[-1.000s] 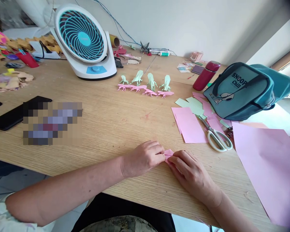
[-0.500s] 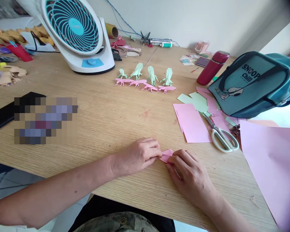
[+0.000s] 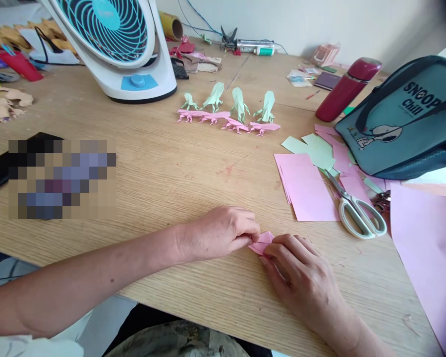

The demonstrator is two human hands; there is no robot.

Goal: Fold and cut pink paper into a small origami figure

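Observation:
Between my hands, close to the table's front edge, is a small folded piece of pink paper (image 3: 263, 242). My left hand (image 3: 233, 229) pinches its left end between thumb and fingers. The right end is gripped by my right hand (image 3: 301, 265), with the thumb at the near edge and the fingers over the top. Part of the paper is hidden under the fingertips. Beyond the hands stand several green folded paper figures (image 3: 239, 103) in a row, with several pink folded paper figures (image 3: 235, 125) just in front of them.
To the right lie pink paper rectangles (image 3: 310, 191), scissors (image 3: 360, 213), green scraps (image 3: 317, 150) and a large pink sheet (image 3: 423, 238). Behind them are a red flask (image 3: 347, 89) and a teal bag (image 3: 397, 129). A fan (image 3: 107, 91) stands back left; a black case (image 3: 0, 171) lies left.
The camera view has shifted slightly, so the table things sit a little differently in the frame. Both hands keep hold of the pink paper, with only slight finger movement.

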